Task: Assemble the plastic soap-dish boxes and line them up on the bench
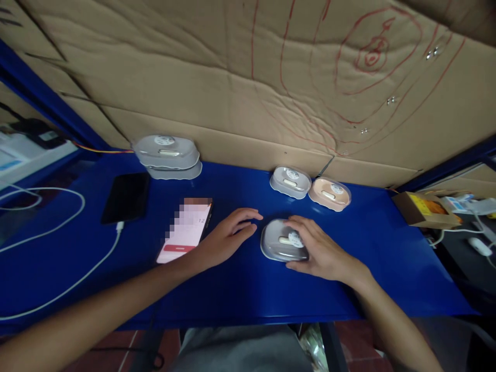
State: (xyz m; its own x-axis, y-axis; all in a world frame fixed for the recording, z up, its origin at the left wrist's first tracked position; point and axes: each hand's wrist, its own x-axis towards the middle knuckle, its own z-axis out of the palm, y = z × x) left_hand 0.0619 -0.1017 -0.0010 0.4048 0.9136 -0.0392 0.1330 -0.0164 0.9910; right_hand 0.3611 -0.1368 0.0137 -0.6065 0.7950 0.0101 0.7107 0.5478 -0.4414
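Note:
A grey oval container with a clear domed lid [277, 245] rests on the blue table in front of me. Thumb and fingers of my right hand [315, 248] wrap its right side, gripping it. The lid has a pale handle and a round white sticker, partly covered by my fingers. Just left of the container, my left hand [232, 235] hovers over the table with its fingers apart, holding nothing. A phone with a lit screen [188, 227] lies beside my left wrist.
Two stacked grey lidded containers [168, 152] stand at the back left. Another grey container [290, 182] and a peach one [330, 195] sit by the cardboard wall [217, 88]. A dark phone [126, 197] with a white cable [104, 271] lies left; an open cardboard box [420, 209] is right.

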